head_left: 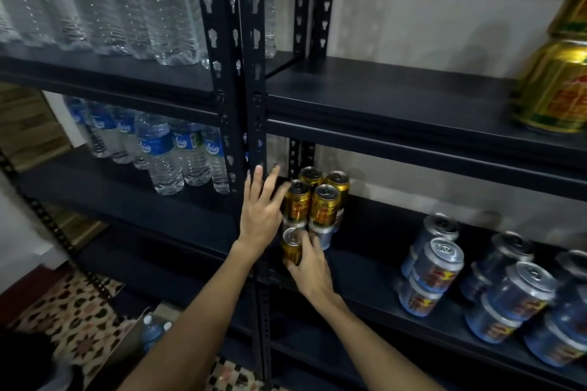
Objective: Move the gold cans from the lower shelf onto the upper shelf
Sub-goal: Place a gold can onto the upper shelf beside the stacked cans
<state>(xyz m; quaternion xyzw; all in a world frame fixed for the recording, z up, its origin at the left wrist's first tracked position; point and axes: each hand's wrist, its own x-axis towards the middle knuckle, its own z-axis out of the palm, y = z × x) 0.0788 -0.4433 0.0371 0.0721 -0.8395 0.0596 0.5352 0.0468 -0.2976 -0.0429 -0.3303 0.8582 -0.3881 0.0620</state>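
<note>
Several gold cans stand stacked on silver cans at the left end of the lower shelf. My right hand is wrapped around one gold can at the shelf's front edge. Fingers spread, my left hand touches the side of the front-left gold can in the stack. On the upper shelf, at the far right, two gold cans are stacked one on the other.
Several silver-blue cans stand stacked at the right of the lower shelf. A black slotted upright rises just left of my hands. Water bottles fill the left rack. A patterned floor and a box with bottles lie below.
</note>
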